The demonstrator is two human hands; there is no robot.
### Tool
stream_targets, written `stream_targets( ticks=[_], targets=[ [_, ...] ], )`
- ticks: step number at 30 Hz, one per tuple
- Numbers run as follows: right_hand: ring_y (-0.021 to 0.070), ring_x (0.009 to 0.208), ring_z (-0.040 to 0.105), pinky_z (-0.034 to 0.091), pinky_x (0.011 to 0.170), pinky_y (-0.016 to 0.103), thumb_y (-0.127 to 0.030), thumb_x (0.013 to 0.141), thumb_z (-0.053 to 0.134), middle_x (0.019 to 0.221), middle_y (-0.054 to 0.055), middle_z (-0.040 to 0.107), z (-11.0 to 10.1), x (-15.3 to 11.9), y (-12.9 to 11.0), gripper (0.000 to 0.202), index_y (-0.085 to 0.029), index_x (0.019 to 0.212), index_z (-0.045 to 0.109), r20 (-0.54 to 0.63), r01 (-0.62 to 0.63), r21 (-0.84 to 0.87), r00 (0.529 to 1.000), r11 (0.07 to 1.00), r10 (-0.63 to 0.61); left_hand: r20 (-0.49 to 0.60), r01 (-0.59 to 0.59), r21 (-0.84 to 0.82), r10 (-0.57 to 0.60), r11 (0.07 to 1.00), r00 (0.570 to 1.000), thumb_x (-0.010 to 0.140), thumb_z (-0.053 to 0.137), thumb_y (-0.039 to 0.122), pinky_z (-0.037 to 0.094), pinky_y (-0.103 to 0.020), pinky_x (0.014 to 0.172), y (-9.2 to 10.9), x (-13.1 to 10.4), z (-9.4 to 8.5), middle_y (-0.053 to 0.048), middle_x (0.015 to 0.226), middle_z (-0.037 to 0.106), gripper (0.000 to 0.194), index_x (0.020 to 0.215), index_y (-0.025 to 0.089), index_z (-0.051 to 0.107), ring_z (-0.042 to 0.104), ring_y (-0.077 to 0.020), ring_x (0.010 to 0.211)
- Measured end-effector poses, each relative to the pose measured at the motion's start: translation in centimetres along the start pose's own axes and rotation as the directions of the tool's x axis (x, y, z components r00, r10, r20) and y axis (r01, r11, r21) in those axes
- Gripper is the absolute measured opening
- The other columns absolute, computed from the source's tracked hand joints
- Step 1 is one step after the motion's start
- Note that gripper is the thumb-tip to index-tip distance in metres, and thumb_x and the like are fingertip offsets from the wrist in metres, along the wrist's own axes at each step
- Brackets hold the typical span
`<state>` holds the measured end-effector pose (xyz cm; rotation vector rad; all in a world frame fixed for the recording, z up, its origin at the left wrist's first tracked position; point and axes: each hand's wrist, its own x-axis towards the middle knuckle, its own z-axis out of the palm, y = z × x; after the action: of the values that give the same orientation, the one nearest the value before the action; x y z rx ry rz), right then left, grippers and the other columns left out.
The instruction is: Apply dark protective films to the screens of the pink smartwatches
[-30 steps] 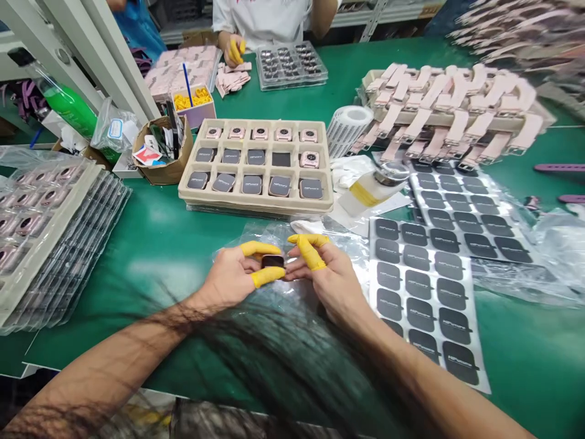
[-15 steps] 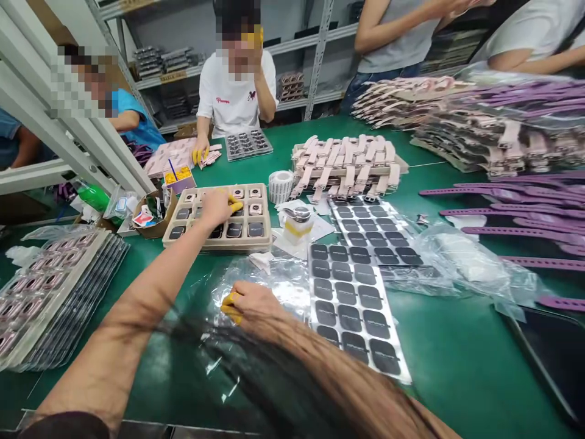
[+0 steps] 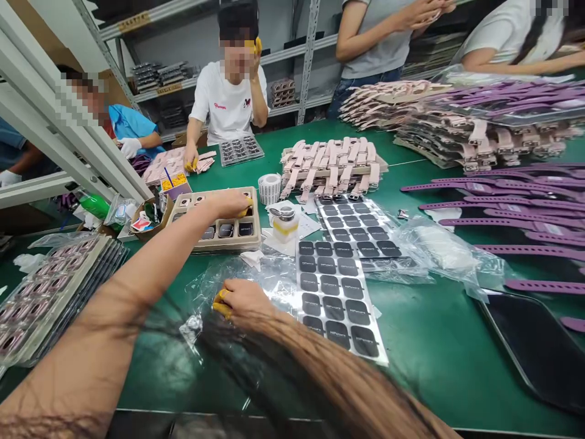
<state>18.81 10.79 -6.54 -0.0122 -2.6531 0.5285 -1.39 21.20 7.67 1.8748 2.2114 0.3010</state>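
Left hand (image 3: 232,204) shifted rightward over tray (image 3: 228,242); tray beyond right hand (image 3: 245,297).

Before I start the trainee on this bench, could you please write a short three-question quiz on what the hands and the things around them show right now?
1. Which of the person's hands is over the beige tray: (a) right, (b) left, (c) neither?
2. True or false: the purple straps lie to the right of the nearest sheet of dark stickers.
3. Fill in: the right hand wears finger covers coloured ____.

Key: 1. b, the left hand; 2. true; 3. yellow.
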Motion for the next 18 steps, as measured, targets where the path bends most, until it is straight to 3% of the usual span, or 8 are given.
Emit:
stream_targets(
  ticks=[3, 6, 7, 8, 9, 11, 15, 18],
  targets=[
    [0.0142, 0.073, 0.062, 0.042, 0.063, 0.03, -0.042, 0.096, 0.063, 0.09, -0.001, 0.073, -0.7, 0.2, -0.2, 0.017, -0.03, 0.091, 0.075, -0.052, 0.012, 0.02, 0.999, 1.0, -0.01, -0.193, -0.009, -0.064, -0.003, 0.998, 0.981, 0.089, 0.066, 0.016, 0.047, -0.032, 0.105, 1.1, -3.8, 1.0, -0.01, 0.096, 0.075, 0.007, 0.089, 0.013, 0.071, 0.068, -0.0216, 0.101],
    [0.0172, 0.092, 0.067, 0.05, 0.083, 0.037, -0.033, 0.098, 0.054, 0.113, -0.001, 0.075, -2.3, 0.4, -0.3, 0.024, -0.035, 0.11, 0.075, -0.212, -0.015, 0.037, 0.977, 0.999, 0.022, -0.414, -0.039, -0.202, -0.049, 0.979, 0.909, 0.102, 0.051, 0.031, 0.048, -0.039, 0.11, 1.7, -10.3, 3.1, -0.012, 0.108, 0.074, 0.024, 0.105, 0.015, 0.07, 0.068, -0.0246, 0.114],
    [0.0188, 0.099, 0.066, 0.051, 0.087, 0.04, -0.03, 0.098, 0.051, 0.12, -0.001, 0.074, -2.9, 0.5, -0.2, 0.029, -0.036, 0.115, 0.073, -0.278, -0.042, 0.044, 0.959, 0.998, 0.053, -0.515, -0.1, -0.419, -0.146, 0.903, 0.844, 0.101, 0.057, 0.037, 0.052, -0.039, 0.108, 1.6, -12.7, 4.1, -0.011, 0.11, 0.075, 0.025, 0.107, 0.017, 0.07, 0.069, -0.0248, 0.113],
    [0.0201, 0.105, 0.065, 0.051, 0.089, 0.041, -0.028, 0.097, 0.05, 0.126, 0.0, 0.072, -3.5, 0.6, 0.0, 0.033, -0.037, 0.12, 0.072, -0.333, -0.071, 0.053, 0.939, 0.996, 0.085, -0.516, -0.14, -0.617, -0.264, 0.775, 0.815, 0.096, 0.066, 0.043, 0.055, -0.038, 0.103, 1.3, -15.1, 5.0, -0.008, 0.113, 0.075, 0.027, 0.11, 0.02, 0.069, 0.07, -0.0241, 0.11],
    [0.0208, 0.108, 0.064, 0.051, 0.09, 0.041, -0.026, 0.096, 0.05, 0.132, 0.0, 0.07, -3.9, 0.7, 0.2, 0.036, -0.036, 0.124, 0.07, -0.364, -0.088, 0.062, 0.926, 0.994, 0.105, -0.415, -0.11, -0.761, -0.349, 0.639, 0.84, 0.09, 0.075, 0.046, 0.058, -0.037, 0.098, 1.0, -17.2, 6.0, -0.005, 0.112, 0.076, 0.031, 0.111, 0.024, 0.069, 0.072, -0.0227, 0.106],
    [0.0214, 0.112, 0.062, 0.05, 0.093, 0.041, -0.025, 0.095, 0.052, 0.142, 0.003, 0.065, -4.6, 0.7, 0.8, 0.036, -0.032, 0.125, 0.07, -0.341, -0.072, 0.065, 0.936, 0.995, 0.09, -0.18, 0.026, -0.899, -0.424, 0.436, 0.887, 0.074, 0.091, 0.045, 0.062, -0.032, 0.085, 0.4, -20.5, 7.7, -0.001, 0.1, 0.077, 0.039, 0.101, 0.025, 0.072, 0.072, -0.0191, 0.09],
    [0.0221, 0.11, 0.061, 0.046, 0.095, 0.041, -0.03, 0.099, 0.057, 0.134, 0.005, 0.069, -4.9, 0.4, 1.6, 0.017, -0.027, 0.107, 0.072, -0.216, 0.046, 0.076, 0.976, 0.996, -0.028, 0.166, 0.273, -0.927, -0.374, 0.255, 0.912, 0.051, 0.104, 0.035, 0.06, -0.029, 0.07, 0.4, -22.4, 9.3, -0.003, 0.082, 0.074, 0.048, 0.084, 0.016, 0.074, 0.069, -0.0164, 0.072],
    [0.0225, 0.104, 0.062, 0.046, 0.093, 0.04, -0.036, 0.101, 0.058, 0.119, 0.007, 0.073, -5.3, 0.4, 1.6, 0.017, -0.024, 0.097, 0.07, -0.259, 0.073, 0.23, 0.966, 0.97, -0.012, 0.268, 0.319, -0.936, -0.289, 0.147, 0.919, 0.046, 0.105, 0.039, 0.053, -0.025, 0.059, 0.4, -22.0, 9.2, -0.002, 0.069, 0.07, 0.053, 0.08, 0.014, 0.073, 0.063, -0.0135, 0.06]
  ],
)
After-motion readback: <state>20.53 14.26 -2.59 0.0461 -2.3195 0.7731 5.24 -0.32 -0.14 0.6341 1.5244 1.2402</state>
